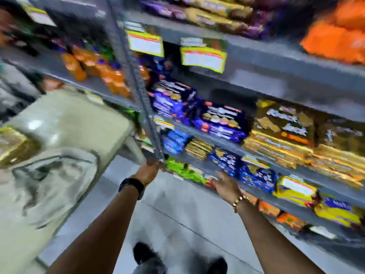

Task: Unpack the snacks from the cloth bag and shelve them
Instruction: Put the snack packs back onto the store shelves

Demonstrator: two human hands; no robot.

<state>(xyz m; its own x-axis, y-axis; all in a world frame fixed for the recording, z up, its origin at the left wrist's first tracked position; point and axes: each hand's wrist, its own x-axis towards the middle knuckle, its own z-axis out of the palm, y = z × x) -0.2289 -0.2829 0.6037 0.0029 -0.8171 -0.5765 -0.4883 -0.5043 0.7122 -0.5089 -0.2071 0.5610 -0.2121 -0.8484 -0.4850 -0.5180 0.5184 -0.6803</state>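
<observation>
The frame is motion-blurred. A pale cloth bag [51, 186] slumps at the left on a beige table [79, 119]. A gold snack pack [11, 143] lies behind the bag at the far left. My left hand [150, 171], with a dark watch on the wrist, is closed around the grey shelf upright [138, 91] near its lower part. My right hand [225, 184], with a beaded bracelet, is spread and holds nothing, at the front edge of a low shelf beside blue snack packs [256, 177].
Grey shelves [276, 62] fill the right side, stacked with blue biscuit packs [221, 121], gold packs [280, 147], orange bags [335, 40] and yellow price tags [203, 58]. Grey floor [177, 214] and my dark shoes [144, 252] lie below.
</observation>
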